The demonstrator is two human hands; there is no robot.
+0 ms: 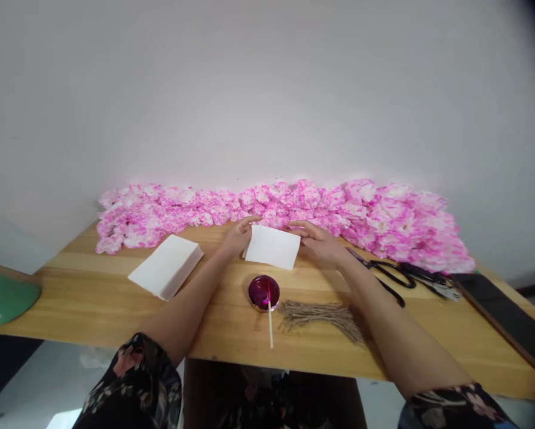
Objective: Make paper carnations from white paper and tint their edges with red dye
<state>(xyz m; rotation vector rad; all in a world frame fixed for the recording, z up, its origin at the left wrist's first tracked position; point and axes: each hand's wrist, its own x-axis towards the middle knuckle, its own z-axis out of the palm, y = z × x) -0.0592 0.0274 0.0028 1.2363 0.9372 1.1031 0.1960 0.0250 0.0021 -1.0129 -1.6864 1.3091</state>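
Observation:
A small white sheet of paper [273,246], perhaps a thin stack, is held up between my two hands above the table. My left hand [237,239] grips its left edge, index finger stretched along the far side. At the right edge, my right hand [320,243] holds the paper with its fingers partly behind it. Just nearer to me sits a small round dish [257,292] of dark magenta liquid, with a thin pale stick [270,328] leaning out of it. A bundle of brown twine pieces [316,313] lies right of the dish.
Pink-and-white paper flowers [397,223] line the wall along the back. A white paper stack [167,265] lies at left, near a green object [8,300]. On the right are black-handled scissors [390,274], a second cutting tool [432,283] and a dark phone-like slab [504,316].

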